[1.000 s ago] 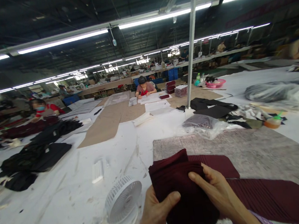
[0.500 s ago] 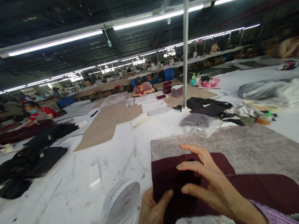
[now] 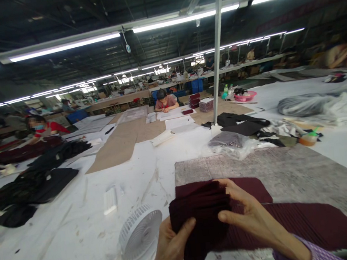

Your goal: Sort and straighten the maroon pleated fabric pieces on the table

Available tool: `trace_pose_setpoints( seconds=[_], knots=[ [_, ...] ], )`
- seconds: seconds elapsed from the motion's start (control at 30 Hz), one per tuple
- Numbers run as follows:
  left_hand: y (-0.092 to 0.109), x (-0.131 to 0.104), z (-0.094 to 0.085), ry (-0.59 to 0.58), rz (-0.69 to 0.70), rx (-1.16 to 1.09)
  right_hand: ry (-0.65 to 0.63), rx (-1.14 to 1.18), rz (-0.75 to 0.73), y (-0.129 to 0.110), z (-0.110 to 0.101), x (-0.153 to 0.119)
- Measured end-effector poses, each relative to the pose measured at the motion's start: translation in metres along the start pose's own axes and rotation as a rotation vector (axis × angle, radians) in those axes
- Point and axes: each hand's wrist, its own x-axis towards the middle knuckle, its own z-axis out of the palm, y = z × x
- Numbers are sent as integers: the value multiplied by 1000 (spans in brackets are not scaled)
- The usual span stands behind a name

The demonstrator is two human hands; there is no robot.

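Observation:
Between my hands is a stack of dark maroon fabric pieces (image 3: 202, 213), its layered edges fanned along the top and one corner hanging down. My left hand (image 3: 173, 246) grips the left side, thumb across the front face. At the right edge, my right hand (image 3: 247, 213) pinches the layers between thumb and fingers; its fingertips are partly hidden behind the cloth. Below and behind the stack, more maroon fabric pieces (image 3: 316, 218) lie in overlapping rows on a grey mottled sheet (image 3: 295, 171).
A small white fan (image 3: 141, 236) stands left of my hands on the white table (image 3: 87, 222). Plastic-wrapped cloth (image 3: 230, 140) and a metal post (image 3: 216, 51) are beyond. Black garments (image 3: 52, 186) lie at left. A co-worker (image 3: 164, 101) sits opposite, another person (image 3: 45, 129) at far left.
My right hand has come down and closed on the right edge of the stack; before, its fingers were spread above it. The stack has tilted, showing its layered top edges.

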Motion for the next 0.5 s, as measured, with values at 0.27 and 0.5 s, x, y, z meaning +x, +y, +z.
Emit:
trace_pose_setpoints(
  seconds=[0.27,0.5],
  knots=[
    [0,3,-3,23,6,-4,-88,77,35,12,0,-10],
    [3,1,-5,70,-40,-19,-161,-191,-67,6,-3,-12]
  ],
)
